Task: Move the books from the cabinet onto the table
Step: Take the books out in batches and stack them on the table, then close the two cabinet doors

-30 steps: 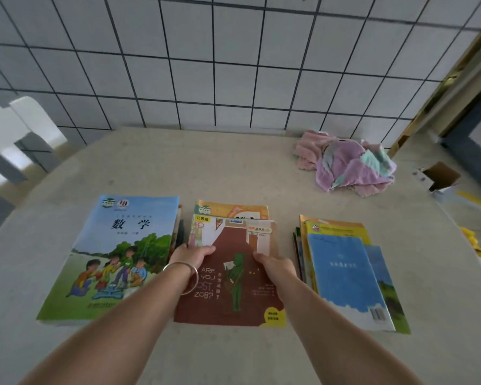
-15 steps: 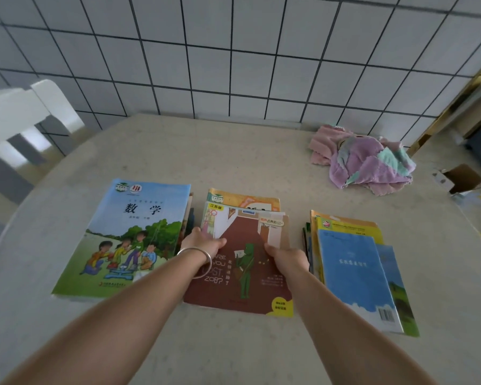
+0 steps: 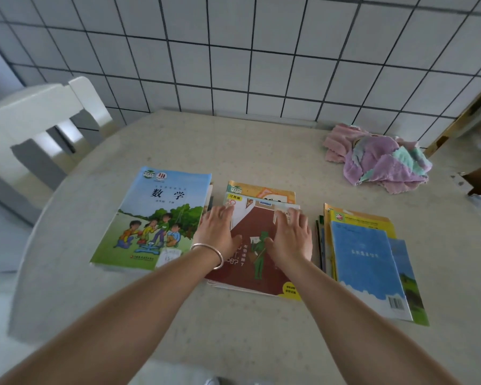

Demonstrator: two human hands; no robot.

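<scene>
Three piles of books lie on the round beige table (image 3: 261, 145). A blue and green maths textbook (image 3: 156, 218) tops the left pile. The middle pile is topped by a dark red book (image 3: 257, 266) with a green figure on its cover. A blue booklet (image 3: 367, 268) tops the right pile. My left hand (image 3: 218, 232), with a silver bangle at the wrist, lies flat on the red book's left side. My right hand (image 3: 290, 236) lies flat on its right side. Both hands have their fingers spread and grip nothing. The cabinet is out of view.
A crumpled pink and mint cloth (image 3: 378, 157) lies at the table's back right. A white chair (image 3: 36, 129) stands at the left, against the tiled wall (image 3: 233, 51). An open cardboard box (image 3: 478, 180) sits on the floor at the right.
My hands have slid from the red book's near side edges up onto its cover and flattened. The view has shifted so the books sit lower and further right.
</scene>
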